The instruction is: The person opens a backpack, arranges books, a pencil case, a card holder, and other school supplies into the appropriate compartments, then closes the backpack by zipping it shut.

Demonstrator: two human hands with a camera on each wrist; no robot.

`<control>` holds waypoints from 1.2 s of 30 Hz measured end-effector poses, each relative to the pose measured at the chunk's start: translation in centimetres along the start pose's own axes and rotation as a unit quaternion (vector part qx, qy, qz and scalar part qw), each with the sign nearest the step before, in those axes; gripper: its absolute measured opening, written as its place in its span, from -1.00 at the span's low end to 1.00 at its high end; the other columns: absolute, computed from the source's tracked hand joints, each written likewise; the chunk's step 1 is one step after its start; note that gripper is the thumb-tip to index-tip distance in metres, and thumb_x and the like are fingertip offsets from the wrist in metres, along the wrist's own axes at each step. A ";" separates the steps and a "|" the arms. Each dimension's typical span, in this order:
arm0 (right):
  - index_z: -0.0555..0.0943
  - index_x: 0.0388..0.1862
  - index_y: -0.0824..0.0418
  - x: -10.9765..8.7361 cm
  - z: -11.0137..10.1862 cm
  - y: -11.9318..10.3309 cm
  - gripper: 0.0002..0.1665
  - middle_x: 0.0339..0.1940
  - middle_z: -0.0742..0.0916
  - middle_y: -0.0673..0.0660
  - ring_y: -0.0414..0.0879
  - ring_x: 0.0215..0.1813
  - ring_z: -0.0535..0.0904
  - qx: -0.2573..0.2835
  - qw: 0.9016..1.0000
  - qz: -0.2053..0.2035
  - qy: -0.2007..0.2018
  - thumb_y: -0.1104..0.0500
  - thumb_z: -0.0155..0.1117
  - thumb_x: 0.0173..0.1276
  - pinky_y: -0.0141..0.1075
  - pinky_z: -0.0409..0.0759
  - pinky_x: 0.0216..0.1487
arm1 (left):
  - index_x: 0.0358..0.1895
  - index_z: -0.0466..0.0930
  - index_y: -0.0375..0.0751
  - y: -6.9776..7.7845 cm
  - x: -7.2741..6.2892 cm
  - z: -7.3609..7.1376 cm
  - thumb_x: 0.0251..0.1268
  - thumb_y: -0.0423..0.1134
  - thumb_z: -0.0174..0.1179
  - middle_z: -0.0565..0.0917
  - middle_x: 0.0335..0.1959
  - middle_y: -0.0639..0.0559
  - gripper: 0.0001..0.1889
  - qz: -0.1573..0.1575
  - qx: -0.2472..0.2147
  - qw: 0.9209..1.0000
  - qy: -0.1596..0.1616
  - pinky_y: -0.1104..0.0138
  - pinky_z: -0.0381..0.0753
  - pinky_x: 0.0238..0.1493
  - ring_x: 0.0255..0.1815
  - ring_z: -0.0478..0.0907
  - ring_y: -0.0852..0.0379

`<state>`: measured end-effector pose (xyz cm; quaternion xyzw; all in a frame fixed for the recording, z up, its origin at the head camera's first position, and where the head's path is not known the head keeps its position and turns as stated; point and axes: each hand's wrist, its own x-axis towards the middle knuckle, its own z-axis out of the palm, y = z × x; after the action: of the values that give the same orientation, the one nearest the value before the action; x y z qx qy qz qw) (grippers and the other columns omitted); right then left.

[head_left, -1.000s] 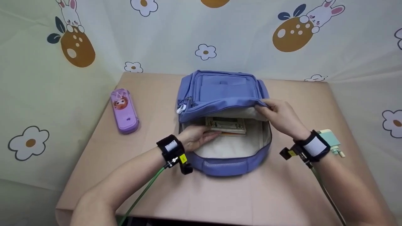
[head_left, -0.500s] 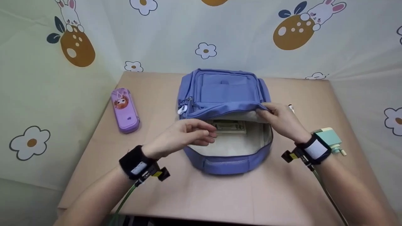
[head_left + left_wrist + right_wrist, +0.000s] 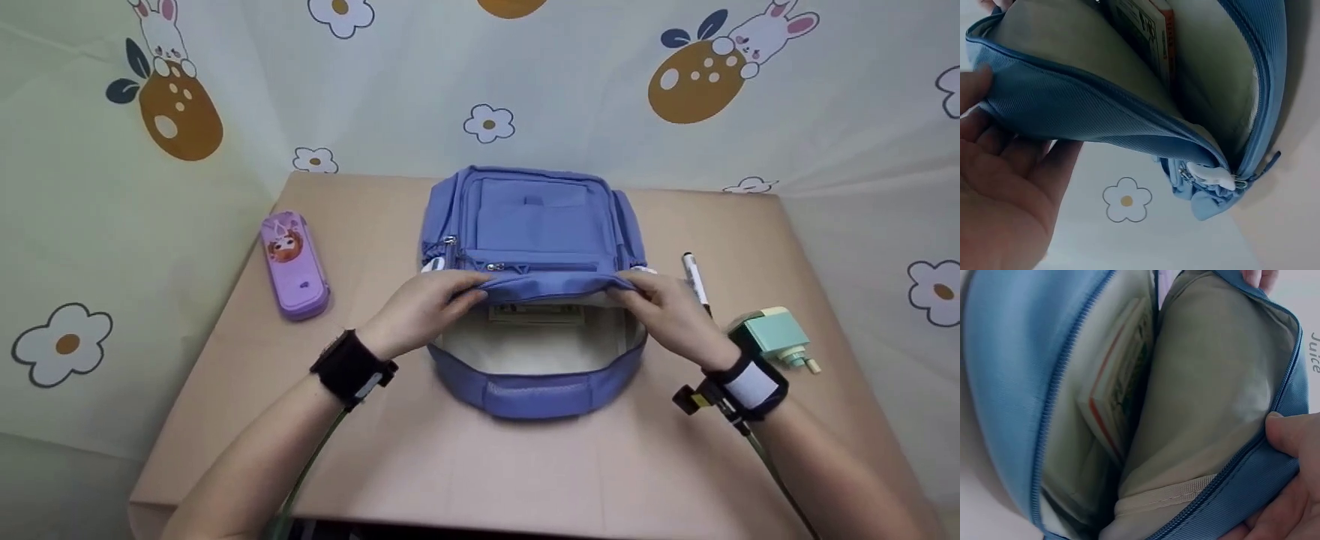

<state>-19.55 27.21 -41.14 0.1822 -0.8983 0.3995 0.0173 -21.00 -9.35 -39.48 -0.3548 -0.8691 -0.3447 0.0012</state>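
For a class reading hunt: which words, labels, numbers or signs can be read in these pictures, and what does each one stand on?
"Juice": printed sideways on the patterned backdrop, right wrist view.
Book cover inside the blue backpack: lettering too blurred to read.
Orange spine beside it: lettering too small to read.
Marker: any print is too small to read.

Blu bkpk, purp case, flwr-print bkdrop

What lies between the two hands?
The head view shows the flap edge of the blue backpack, held by the left hand and the right hand.
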 end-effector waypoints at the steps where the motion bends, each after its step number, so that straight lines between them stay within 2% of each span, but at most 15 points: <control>1: 0.70 0.20 0.17 -0.2 0.1 0.1 -0.69 0.04 0.75 0.10 -0.07 -0.08 0.59 -0.004 1.000 -0.003 0.003 0.21 0.18 0.58 -0.43 0.55 -0.13 | 0.24 0.65 -0.20 0.1 0.0 0.1 0.58 -0.21 0.12 0.72 0.12 -0.02 -0.69 0.008 0.007 1.000 0.005 0.19 0.56 0.22 0.15 0.64 0.10; 4: 0.70 0.22 0.15 -1.1 0.6 0.2 -0.66 0.06 0.75 0.07 -0.10 -0.10 0.60 -0.015 1.000 -0.010 0.010 0.27 0.20 0.54 -0.43 0.55 -0.13 | 0.14 0.69 -0.23 0.1 -0.3 0.4 0.57 -0.27 0.13 0.76 0.00 -0.01 -0.75 0.026 0.026 0.999 0.010 0.19 0.62 0.11 0.02 0.68 0.11; 6: 0.69 0.24 0.11 -1.7 1.0 0.4 -0.63 0.10 0.75 0.03 -0.13 -0.06 0.62 -0.019 1.000 -0.017 0.006 0.30 0.20 0.53 -0.41 0.58 -0.09 | 0.12 0.69 -0.22 0.0 -0.7 0.6 0.57 -0.28 0.13 0.76 -0.03 0.00 -0.76 0.032 0.031 0.999 -0.002 0.20 0.63 0.10 0.00 0.69 0.13; 10: 0.64 0.32 0.03 -2.9 2.1 1.0 -0.55 0.29 0.67 -0.01 -0.11 0.26 0.59 -0.022 0.999 -0.043 -0.017 0.33 0.17 0.54 -0.25 0.58 0.21 | 0.15 0.69 -0.19 -0.6 -1.7 1.2 0.57 -0.26 0.13 0.77 -0.03 0.02 -0.75 0.049 0.047 0.997 -0.029 0.21 0.64 0.09 -0.01 0.70 0.14; 13: 0.61 0.36 0.01 -3.5 3.0 1.7 -0.49 0.38 0.61 0.01 -0.05 0.41 0.48 -0.018 0.998 -0.059 -0.033 0.37 0.17 0.52 -0.13 0.47 0.35 | 0.18 0.67 -0.17 -1.1 -2.6 1.8 0.56 -0.27 0.15 0.76 0.01 0.01 -0.73 0.068 0.057 0.995 -0.040 0.20 0.63 0.12 0.03 0.70 0.12; 17: 0.59 0.38 0.04 -4.2 3.9 2.7 -0.45 0.44 0.56 0.08 0.03 0.48 0.41 -0.020 0.995 -0.076 -0.059 0.40 0.21 0.48 -0.04 0.35 0.44 | 0.22 0.66 -0.19 -1.9 -3.6 2.9 0.54 -0.28 0.17 0.73 0.12 -0.07 -0.71 0.098 0.079 0.990 -0.057 0.16 0.59 0.21 0.15 0.66 0.03; 21: 0.62 0.35 0.06 -4.7 4.4 3.7 -0.45 0.47 0.52 0.11 0.11 0.51 0.37 -0.035 0.991 -0.094 -0.085 0.40 0.27 0.43 0.05 0.28 0.47 | 0.21 0.69 -0.16 -2.5 -4.2 4.0 0.52 -0.28 0.19 0.69 0.18 -0.10 -0.71 0.108 0.098 0.987 -0.074 0.12 0.55 0.26 0.25 0.60 -0.03; 25: 0.65 0.31 0.11 -5.0 4.8 4.3 -0.47 0.48 0.50 0.18 0.19 0.52 0.33 -0.043 0.988 -0.111 -0.103 0.39 0.34 0.38 0.11 0.27 0.46 | 0.15 0.72 -0.15 -2.9 -4.3 4.6 0.48 -0.29 0.22 0.72 0.14 -0.03 -0.73 0.112 0.094 0.985 -0.086 0.13 0.53 0.29 0.29 0.58 -0.02; 28: 0.64 0.31 0.12 -5.3 5.0 4.4 -0.49 0.51 0.47 0.17 0.19 0.55 0.28 -0.041 0.987 -0.101 -0.119 0.29 0.39 0.38 0.12 0.24 0.47 | 0.12 0.74 -0.15 -3.1 -4.3 5.0 0.47 -0.29 0.23 0.74 0.11 0.00 -0.75 0.117 0.094 0.984 -0.095 0.14 0.50 0.32 0.31 0.56 -0.01; 31: 0.64 0.32 0.10 -5.4 5.0 4.4 -0.49 0.53 0.45 0.10 0.13 0.58 0.23 -0.032 0.988 -0.077 -0.131 0.08 0.41 0.42 0.11 0.20 0.50 | 0.12 0.74 -0.16 -3.2 -4.3 5.1 0.47 -0.29 0.23 0.74 0.10 0.01 -0.75 0.124 0.100 0.982 -0.104 0.14 0.48 0.34 0.32 0.55 -0.02; 33: 0.64 0.32 0.09 -5.4 5.0 4.2 -0.48 0.53 0.45 0.08 0.11 0.59 0.22 -0.026 0.988 -0.068 -0.133 -0.04 0.37 0.44 0.10 0.19 0.51 | 0.12 0.74 -0.18 -3.2 -4.3 5.2 0.46 -0.30 0.24 0.74 0.10 0.00 -0.75 0.127 0.103 0.981 -0.109 0.13 0.47 0.34 0.32 0.55 -0.03; 36: 0.67 0.28 0.07 -5.3 5.1 4.2 -0.54 0.51 0.48 0.07 0.11 0.58 0.24 -0.016 0.990 -0.060 -0.128 -0.09 0.25 0.53 0.12 0.17 0.51 | 0.12 0.74 -0.20 -3.1 -4.2 5.2 0.45 -0.31 0.24 0.74 0.11 -0.03 -0.74 0.126 0.108 0.979 -0.115 0.13 0.45 0.36 0.33 0.54 -0.04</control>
<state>-15.44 27.74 -48.48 0.2850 -0.8868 0.3568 -0.0710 -18.50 -10.41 -46.39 -0.4963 -0.8439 -0.2029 -0.0177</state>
